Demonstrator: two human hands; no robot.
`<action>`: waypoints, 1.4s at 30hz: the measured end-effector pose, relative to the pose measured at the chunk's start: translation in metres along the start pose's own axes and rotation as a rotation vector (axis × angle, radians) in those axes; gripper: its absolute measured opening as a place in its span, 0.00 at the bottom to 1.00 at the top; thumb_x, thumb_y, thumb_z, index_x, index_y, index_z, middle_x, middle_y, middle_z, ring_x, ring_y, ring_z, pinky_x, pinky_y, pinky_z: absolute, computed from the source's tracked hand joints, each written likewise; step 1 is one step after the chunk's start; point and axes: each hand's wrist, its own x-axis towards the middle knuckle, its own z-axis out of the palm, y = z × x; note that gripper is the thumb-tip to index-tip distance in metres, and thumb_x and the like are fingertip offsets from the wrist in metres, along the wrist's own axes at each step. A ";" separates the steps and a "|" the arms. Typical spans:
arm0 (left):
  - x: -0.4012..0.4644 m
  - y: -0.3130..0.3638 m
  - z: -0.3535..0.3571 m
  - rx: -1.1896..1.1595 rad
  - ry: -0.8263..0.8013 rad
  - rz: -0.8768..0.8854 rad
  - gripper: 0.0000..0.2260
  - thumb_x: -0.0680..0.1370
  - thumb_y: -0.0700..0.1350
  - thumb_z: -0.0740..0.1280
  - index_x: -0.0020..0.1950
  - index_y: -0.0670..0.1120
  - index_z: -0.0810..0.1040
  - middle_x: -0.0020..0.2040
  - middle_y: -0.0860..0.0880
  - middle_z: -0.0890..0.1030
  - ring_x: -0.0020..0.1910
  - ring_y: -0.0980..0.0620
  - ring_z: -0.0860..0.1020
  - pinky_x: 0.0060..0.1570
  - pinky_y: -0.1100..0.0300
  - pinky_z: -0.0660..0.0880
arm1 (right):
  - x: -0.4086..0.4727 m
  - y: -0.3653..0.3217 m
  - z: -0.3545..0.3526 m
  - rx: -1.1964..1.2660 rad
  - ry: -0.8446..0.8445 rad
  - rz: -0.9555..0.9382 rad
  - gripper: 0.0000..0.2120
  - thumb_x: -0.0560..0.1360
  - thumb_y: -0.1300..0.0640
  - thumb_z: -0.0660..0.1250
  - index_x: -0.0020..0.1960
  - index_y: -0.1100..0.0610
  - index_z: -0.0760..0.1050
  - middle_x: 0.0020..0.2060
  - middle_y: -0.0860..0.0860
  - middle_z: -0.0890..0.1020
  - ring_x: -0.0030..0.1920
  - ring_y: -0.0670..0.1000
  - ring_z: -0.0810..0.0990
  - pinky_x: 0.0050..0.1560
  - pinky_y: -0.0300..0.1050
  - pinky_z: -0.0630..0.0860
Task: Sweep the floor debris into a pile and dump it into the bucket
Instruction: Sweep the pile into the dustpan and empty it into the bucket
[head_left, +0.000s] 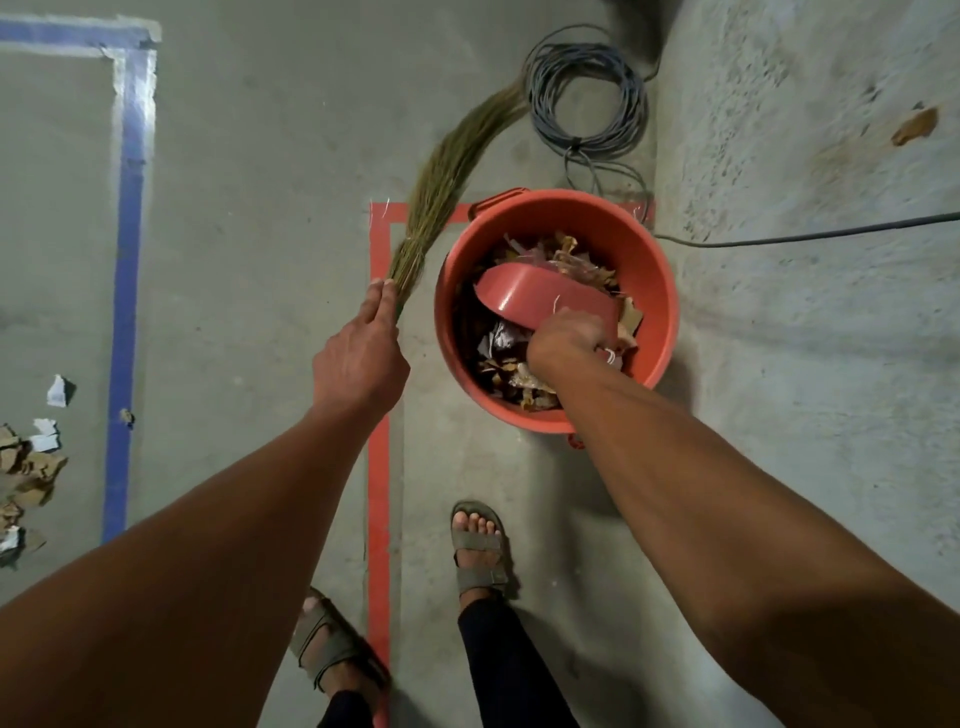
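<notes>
Concrete floor (260, 208) w/ blue tape (127, 249), red tape (379, 467) round bucket (660, 291).

The orange bucket (558, 312) stands upright on the floor, full of paper and cardboard scraps. An orange dustpan (545, 301) tilts inside it. More debris (26, 467) lies far left.

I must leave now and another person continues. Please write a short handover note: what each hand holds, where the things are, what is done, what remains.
Left hand: holds the broom, bristles trailing on the floor beside the bucket.
Right hand: holds the dustpan, tipped inside the bucket.
Done: much debris is already in the bucket.
Left: a pile of scraps lies at far left, beyond the blue tape. Sweep it up and dump it.
</notes>
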 end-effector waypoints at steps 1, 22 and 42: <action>-0.001 -0.003 0.005 -0.002 0.000 -0.001 0.28 0.87 0.44 0.55 0.85 0.54 0.48 0.85 0.56 0.53 0.65 0.40 0.77 0.36 0.55 0.70 | 0.000 -0.005 0.006 0.008 -0.002 -0.006 0.25 0.78 0.55 0.71 0.73 0.60 0.72 0.68 0.55 0.77 0.67 0.56 0.78 0.43 0.49 0.71; -0.044 -0.005 -0.049 -0.002 -0.003 0.056 0.28 0.86 0.45 0.55 0.85 0.55 0.48 0.85 0.57 0.53 0.63 0.40 0.79 0.39 0.52 0.75 | -0.107 0.152 0.002 1.115 -0.499 0.001 0.08 0.83 0.57 0.68 0.46 0.59 0.76 0.25 0.49 0.71 0.23 0.45 0.64 0.21 0.38 0.64; -0.020 0.007 0.008 0.017 -0.032 0.023 0.27 0.87 0.45 0.55 0.85 0.55 0.50 0.84 0.57 0.55 0.66 0.38 0.77 0.50 0.44 0.79 | 0.047 0.097 0.046 1.211 -0.871 0.044 0.18 0.86 0.57 0.61 0.37 0.56 0.67 0.24 0.47 0.64 0.20 0.43 0.60 0.19 0.34 0.61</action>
